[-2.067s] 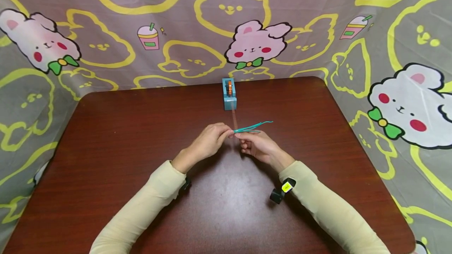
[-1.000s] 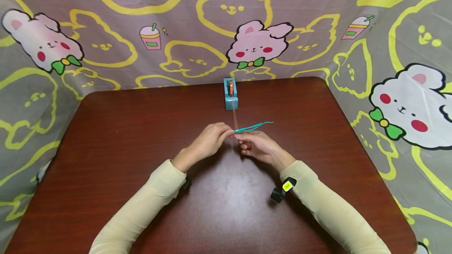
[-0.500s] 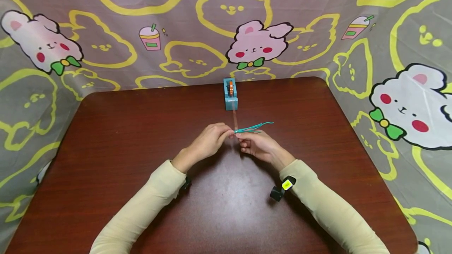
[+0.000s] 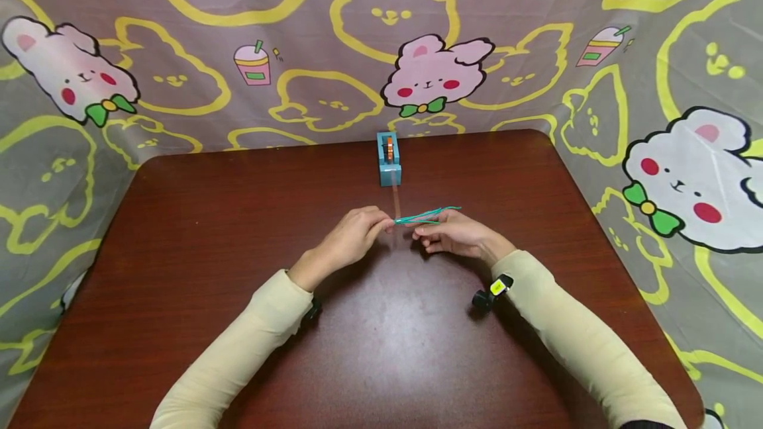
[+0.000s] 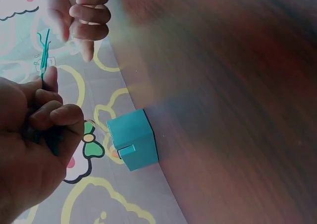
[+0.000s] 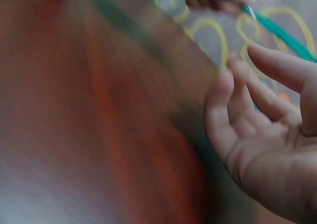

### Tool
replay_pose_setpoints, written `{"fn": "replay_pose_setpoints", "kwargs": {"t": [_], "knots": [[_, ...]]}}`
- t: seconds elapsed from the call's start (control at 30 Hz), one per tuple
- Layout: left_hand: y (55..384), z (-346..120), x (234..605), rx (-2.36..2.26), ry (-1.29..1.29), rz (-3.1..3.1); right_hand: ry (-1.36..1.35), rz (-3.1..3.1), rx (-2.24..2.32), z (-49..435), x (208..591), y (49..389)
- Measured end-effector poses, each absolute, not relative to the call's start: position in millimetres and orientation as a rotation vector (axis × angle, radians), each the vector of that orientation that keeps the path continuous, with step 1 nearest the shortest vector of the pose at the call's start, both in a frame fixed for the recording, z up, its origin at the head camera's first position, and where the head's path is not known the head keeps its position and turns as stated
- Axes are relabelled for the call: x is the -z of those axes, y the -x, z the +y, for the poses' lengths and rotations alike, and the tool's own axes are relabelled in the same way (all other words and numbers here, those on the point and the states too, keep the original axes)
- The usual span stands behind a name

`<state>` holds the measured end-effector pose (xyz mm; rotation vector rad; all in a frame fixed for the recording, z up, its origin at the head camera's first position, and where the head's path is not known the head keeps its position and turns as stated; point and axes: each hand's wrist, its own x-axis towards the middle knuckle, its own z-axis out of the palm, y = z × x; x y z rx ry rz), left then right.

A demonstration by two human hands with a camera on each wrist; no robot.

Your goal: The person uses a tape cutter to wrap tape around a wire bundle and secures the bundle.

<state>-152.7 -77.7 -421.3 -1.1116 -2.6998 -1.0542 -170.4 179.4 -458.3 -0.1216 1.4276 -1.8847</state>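
My left hand (image 4: 356,229) pinches one end of a thin bundle of teal strands (image 4: 417,218) between thumb and fingertips, above the middle of the table. The loose ends fan out to the right. A glossy pale spot shows on the bundle (image 6: 282,33) near the pinched end in the right wrist view. More of something dark teal is mostly hidden in my curled left fingers (image 5: 67,116). Below the strands' free ends is my right hand (image 4: 461,236), its thumb and fingers apart with nothing visible between them.
A blue tape dispenser (image 4: 389,176) with an orange core stands at the table's back edge, beyond my hands. The brown wooden table (image 4: 250,197) reaches a patterned curtain (image 4: 322,98) behind and at both sides. A pale streak shows on the tabletop between dispenser and hands.
My right hand has left the spot beside the left fingertips and moved right and slightly away from me, its fingers spread. The left hand and teal strands have stayed nearly still.
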Motion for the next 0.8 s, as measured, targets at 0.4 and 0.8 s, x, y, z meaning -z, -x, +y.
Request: {"fn": "replay_pose_setpoints", "kwargs": {"t": [0.4, 0.8], "knots": [[157, -78, 422, 1.076, 1.127, -2.72, 0.24, 1.495, 1.434, 192, 440, 234], [160, -79, 420, 1.066, 1.173, -2.673, 0.527, 1.303, 1.215, 179, 426, 243]]}}
